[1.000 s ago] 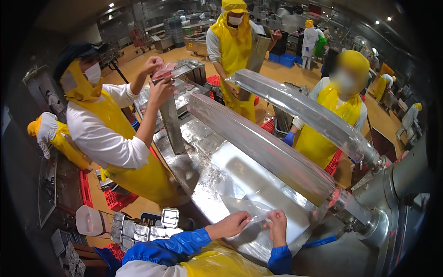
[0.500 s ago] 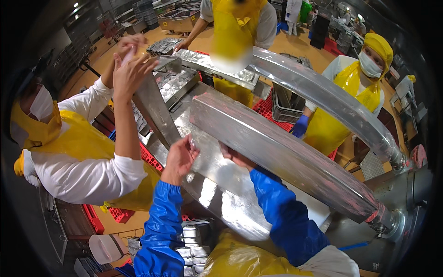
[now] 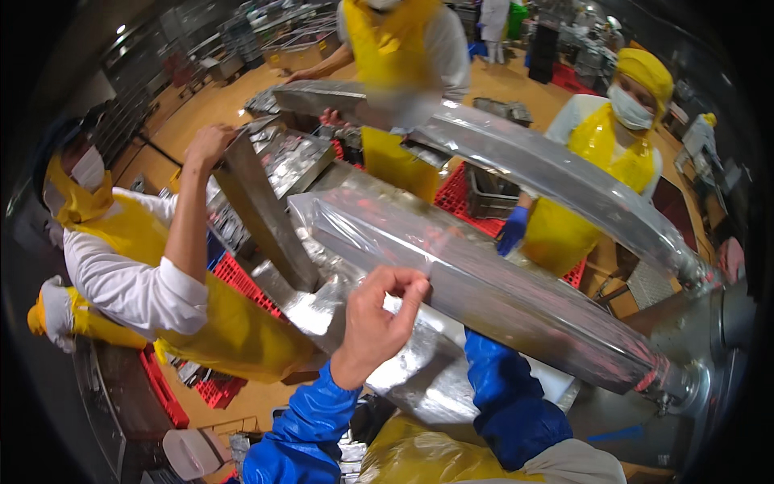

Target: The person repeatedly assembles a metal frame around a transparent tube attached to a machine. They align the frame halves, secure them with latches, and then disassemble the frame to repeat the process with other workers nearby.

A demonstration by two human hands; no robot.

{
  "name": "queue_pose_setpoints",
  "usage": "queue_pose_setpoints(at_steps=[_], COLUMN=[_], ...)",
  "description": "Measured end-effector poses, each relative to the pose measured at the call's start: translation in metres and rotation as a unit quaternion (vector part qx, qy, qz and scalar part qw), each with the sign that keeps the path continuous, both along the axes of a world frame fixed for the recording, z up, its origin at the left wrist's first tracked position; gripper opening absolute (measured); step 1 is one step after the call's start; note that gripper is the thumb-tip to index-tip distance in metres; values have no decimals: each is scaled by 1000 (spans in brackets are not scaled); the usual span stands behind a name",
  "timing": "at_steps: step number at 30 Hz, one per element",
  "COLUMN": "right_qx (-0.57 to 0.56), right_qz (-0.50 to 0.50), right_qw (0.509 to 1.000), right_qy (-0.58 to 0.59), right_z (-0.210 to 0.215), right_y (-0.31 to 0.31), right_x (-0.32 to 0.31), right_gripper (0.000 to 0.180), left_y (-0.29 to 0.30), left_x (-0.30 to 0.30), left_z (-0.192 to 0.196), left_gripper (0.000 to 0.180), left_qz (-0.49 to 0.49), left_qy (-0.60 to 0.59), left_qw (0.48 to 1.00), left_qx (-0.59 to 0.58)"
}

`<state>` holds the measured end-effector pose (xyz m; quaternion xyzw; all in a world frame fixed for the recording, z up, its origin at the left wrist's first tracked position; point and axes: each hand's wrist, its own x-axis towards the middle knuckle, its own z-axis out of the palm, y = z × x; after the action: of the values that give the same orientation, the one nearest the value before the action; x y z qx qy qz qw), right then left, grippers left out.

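Note:
A long, square-sided metal tube (image 3: 532, 302) slants across in front of me, its right end joined to a machine fitting. Thin clear plastic film (image 3: 343, 230) lies wrinkled over its free left end. My left hand (image 3: 375, 319) is closed at the tube's near edge, thumb and forefinger pinching the film's rim. Beneath the tube, my right forearm in a blue sleeve (image 3: 504, 383) reaches up; the tube hides that hand and its fingers. Shiny metal table surface (image 3: 427, 379) shows below.
A second tube (image 3: 548, 165) in clear film arches behind. At left, a co-worker's hand (image 3: 211, 145) grips an upright metal trough (image 3: 262, 214). Two co-workers in yellow aprons stand beyond. Red crates (image 3: 459, 194), a grey crate (image 3: 492, 194) and a metal tray (image 3: 298, 165) surround the table.
My left hand has moved right and up to the tube and pinches film now covering its end. My right hand has gone behind the tube. The left co-worker's raised hands have come down to the trough.

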<state>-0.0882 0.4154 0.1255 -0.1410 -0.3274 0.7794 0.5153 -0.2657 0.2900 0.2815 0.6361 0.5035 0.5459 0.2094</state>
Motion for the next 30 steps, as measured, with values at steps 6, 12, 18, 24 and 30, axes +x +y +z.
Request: queue_pose_setpoints(at_steps=[6, 12, 18, 24, 30], right_qx=[-96, -54, -224, -374, -357], right_qz=[-24, -44, -103, -224, -334], right_qw=[995, 998, 924, 868, 849], right_qy=[15, -7, -291, -237, -201], right_z=[-51, -77, -129, -162, -146], right_y=[-75, -166, -393, -546, -557], right_x=[114, 204, 310, 391, 426], right_gripper=[22, 25, 35, 33, 29], left_y=[-44, -72, -100, -111, -157], left_x=[104, 176, 252, 305, 403], left_z=[5, 0, -1, -6, -17], left_gripper=[12, 10, 11, 9, 9], left_qz=[-66, -92, -98, -95, -243], left_qy=[-8, -83, -96, -110, -155], left_qw=[998, 991, 990, 989, 957], left_qx=[10, -40, -45, -14, -6])
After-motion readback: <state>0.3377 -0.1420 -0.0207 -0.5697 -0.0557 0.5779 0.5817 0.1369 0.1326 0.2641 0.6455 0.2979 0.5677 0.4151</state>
